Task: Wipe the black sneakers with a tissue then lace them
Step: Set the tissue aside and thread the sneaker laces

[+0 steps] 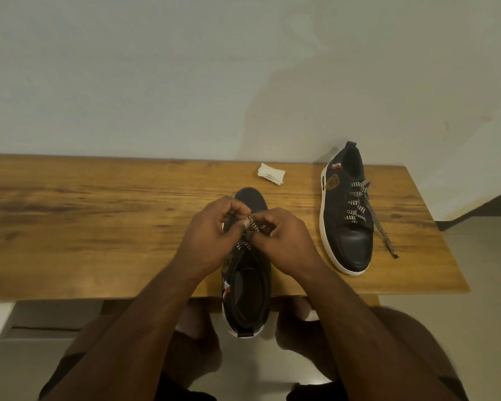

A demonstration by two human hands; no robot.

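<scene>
Black canvas sneaker nearest me (248, 296): heel hangs off the near edge of the wooden table (99, 227), over my lap, toe pointing away. Collar open toward me. My left hand (211, 235) and right hand (284, 241) meet over its eyelet rows, fingers curled. Both pinch the black-and-white checkered lace (253, 225); the left thumb and forefinger hold a short run of it at the top, and the right fingers curl round the stretch just beside. A few crossings show below my knuckles; which eyelet the lace end is at, I cannot tell, my fingers cover it.

Step in hand, as I judge it: lacing this shoe. Wiping looks finished, since the folded white tissue (271, 173) lies untouched near the far edge of the table, well apart from both hands.

To my right and further off, the second black sneaker (347, 227) lies flat on the table, toe toward me, white sole rim visible. It is laced through several rows; one loose lace end (385, 233) trails off its right side onto the wood. Not tied, as far as I can see.

Next move likely calls for: feeding the lace tip through the next eyelet, pulling slack even on both sides, keeping the shoe from tipping off the edge.
</scene>
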